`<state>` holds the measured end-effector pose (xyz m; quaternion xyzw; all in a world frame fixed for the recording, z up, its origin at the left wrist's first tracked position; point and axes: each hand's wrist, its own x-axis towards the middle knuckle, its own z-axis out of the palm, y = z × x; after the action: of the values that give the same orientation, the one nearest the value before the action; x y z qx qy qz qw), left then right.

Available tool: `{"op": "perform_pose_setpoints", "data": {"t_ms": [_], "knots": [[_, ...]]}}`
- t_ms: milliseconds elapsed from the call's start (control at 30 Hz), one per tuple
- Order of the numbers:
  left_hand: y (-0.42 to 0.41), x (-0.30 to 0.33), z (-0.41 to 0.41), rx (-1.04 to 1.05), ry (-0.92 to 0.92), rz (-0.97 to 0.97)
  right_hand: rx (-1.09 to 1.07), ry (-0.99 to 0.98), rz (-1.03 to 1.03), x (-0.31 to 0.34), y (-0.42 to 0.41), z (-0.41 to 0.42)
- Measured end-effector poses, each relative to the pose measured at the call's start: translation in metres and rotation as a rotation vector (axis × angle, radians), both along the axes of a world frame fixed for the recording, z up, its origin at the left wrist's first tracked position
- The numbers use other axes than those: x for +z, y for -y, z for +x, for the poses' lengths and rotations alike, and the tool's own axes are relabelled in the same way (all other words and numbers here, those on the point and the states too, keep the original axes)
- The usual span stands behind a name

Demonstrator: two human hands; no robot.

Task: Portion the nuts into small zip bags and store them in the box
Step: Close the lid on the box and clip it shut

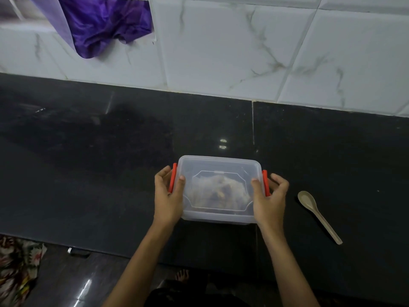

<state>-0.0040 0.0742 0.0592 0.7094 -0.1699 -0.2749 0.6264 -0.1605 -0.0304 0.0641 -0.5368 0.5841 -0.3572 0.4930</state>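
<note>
I find the lidded box (219, 189) on the desk (110, 162), long axis left-right. My left hand (168, 196) and right hand (269, 196) each grasp an end over its red latches; bagged nuts (218, 191) lie inside.

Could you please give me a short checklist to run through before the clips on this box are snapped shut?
1. Lid sits on the box: ok.
2. Bagged nuts inside, seen through the lid: ok.
3. Left hand on the left red clip: ok.
4. Right hand on the right red clip: ok.
5. Clips fully latched: cannot tell.
6. Spoon lies apart on the counter: ok.
</note>
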Motion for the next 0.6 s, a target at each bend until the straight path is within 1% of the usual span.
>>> {"op": "perform_pose_setpoints", "data": {"t_ms": [33,100,167,233,300,400,500,600], "knots": [[0.000,0.000,0.001,-0.011,-0.055,0.003,0.028,0.044,0.045,0.000,0.001,-0.001],[-0.001,-0.002,0.005,-0.038,-0.195,0.000,0.085,0.071,0.085,-0.001,0.003,-0.003],[-0.004,-0.005,0.007,-0.103,-0.320,-0.028,0.119,0.115,0.139,-0.003,0.004,-0.005],[-0.010,-0.009,0.003,-0.182,-0.411,-0.089,0.142,0.230,0.208,-0.007,0.001,-0.009],[-0.014,-0.012,-0.004,-0.188,-0.481,-0.160,0.160,0.341,0.243,-0.015,-0.004,-0.012],[-0.015,-0.015,-0.006,-0.163,-0.495,-0.232,0.173,0.427,0.309,-0.025,-0.013,-0.014],[-0.015,-0.013,-0.005,-0.192,-0.490,-0.217,0.165,0.455,0.320,-0.031,-0.015,-0.015],[-0.015,-0.013,-0.005,-0.206,-0.488,-0.191,0.150,0.487,0.281,-0.032,-0.018,-0.014]]}}
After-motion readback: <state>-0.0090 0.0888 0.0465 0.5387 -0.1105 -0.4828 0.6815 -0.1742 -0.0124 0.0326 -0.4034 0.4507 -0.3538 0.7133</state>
